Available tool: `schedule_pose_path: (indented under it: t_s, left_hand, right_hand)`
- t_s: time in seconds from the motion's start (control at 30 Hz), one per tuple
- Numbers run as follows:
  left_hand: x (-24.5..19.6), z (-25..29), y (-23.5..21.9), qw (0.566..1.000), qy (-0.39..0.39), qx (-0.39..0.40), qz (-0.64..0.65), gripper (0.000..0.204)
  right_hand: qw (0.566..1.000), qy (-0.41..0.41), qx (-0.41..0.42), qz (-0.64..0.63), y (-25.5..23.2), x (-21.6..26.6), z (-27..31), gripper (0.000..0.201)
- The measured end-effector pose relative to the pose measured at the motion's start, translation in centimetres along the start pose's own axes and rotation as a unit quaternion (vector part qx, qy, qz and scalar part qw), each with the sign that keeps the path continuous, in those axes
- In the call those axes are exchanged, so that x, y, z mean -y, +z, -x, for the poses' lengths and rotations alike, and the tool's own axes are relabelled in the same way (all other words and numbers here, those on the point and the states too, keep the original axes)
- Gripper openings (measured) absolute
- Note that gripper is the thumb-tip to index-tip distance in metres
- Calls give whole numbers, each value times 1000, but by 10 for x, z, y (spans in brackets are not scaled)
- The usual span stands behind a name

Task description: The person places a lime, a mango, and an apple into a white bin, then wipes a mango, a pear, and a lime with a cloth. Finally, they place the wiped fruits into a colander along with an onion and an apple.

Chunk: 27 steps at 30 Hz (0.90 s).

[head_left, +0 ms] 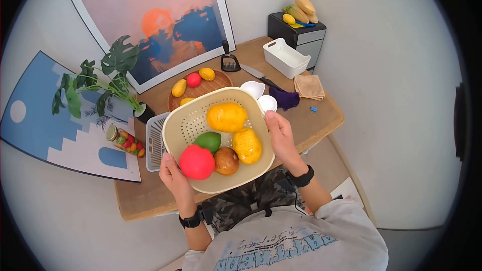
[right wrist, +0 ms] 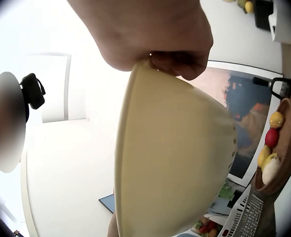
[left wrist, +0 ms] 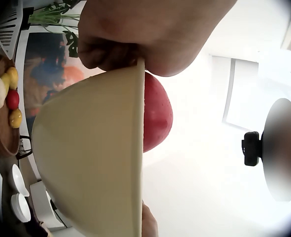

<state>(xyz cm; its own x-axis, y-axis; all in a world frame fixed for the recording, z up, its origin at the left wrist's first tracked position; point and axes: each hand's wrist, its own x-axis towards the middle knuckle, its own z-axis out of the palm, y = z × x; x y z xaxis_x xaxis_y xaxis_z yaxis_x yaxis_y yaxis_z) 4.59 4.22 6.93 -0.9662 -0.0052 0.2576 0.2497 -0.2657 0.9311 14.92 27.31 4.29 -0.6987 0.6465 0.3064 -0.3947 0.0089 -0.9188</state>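
Observation:
Both hands hold up a cream colander [head_left: 188,103] above the desk's front edge, in front of the person's body. The left hand [head_left: 176,180] grips its rim at the near left, thumb on top. Across from it, the right hand [head_left: 282,138] pinches the right rim. Inside lie a round red fruit [head_left: 197,162], a green fruit [head_left: 208,142], a round brown fruit [head_left: 226,161], a big yellow fruit [head_left: 227,117] and a second yellow fruit [head_left: 247,146]. In the left wrist view the red fruit [left wrist: 156,113] shows past the rim. Fingers curl under the rim in both wrist views.
Behind the colander is a round wooden tray [head_left: 216,86] of fruit. A grey basket [head_left: 154,143], fruit jar [head_left: 125,140] and potted plant stand left. To the right are white bowls [head_left: 267,103], a knife [head_left: 258,74], a purple cloth [head_left: 284,99], a tan cloth [head_left: 309,87] and a white bin [head_left: 285,60].

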Motion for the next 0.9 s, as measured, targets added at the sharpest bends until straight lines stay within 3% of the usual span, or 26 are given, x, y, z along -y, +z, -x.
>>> schedule_pose_path:
  t_s: [0.1, 0.17, 0.23, 0.33, 0.4, 0.47, 0.57, 0.7, 0.8, 0.9]
  left_hand:
    - [49, -6, -33, 993, -97, 63, -20, 40]
    - [82, 8, -47, 991, -125, 45, -21, 40]
    - [76, 14, -35, 986, -165, 21, -10, 40]
    - [58, 3, -43, 991, -114, 39, -54, 39]
    - [5, 7, -21, 997, -64, 44, -10, 38]
    - [-16, 8, -18, 999, -9, 44, 24, 39]
    - [1, 11, -20, 998, -53, 26, 28, 40]
    - [65, 32, -25, 987, -159, -11, 34, 40]
    - [69, 33, -34, 983, -183, 13, -26, 40]
    - [50, 26, -26, 987, -163, 9, 4, 39]
  right_hand:
    - [993, 120, 2, -15, -9, -33, 0, 38]
    - [988, 150, -38, -7, -10, -60, 15, 39]
    - [984, 170, -55, -16, -8, -67, 19, 41]
    - [993, 115, -14, 12, -7, -37, 11, 40]
    - [998, 53, -12, -9, 5, 7, 8, 39]
    - [1000, -11, -8, -2, 10, 30, 7, 39]
    - [1000, 17, 16, 8, 3, 21, 7, 40]
    - [985, 174, -14, -4, -15, -50, 22, 41]
    - [978, 206, -27, -14, -12, -52, 33, 41]
    - [988, 156, -16, -9, -9, -38, 24, 42]
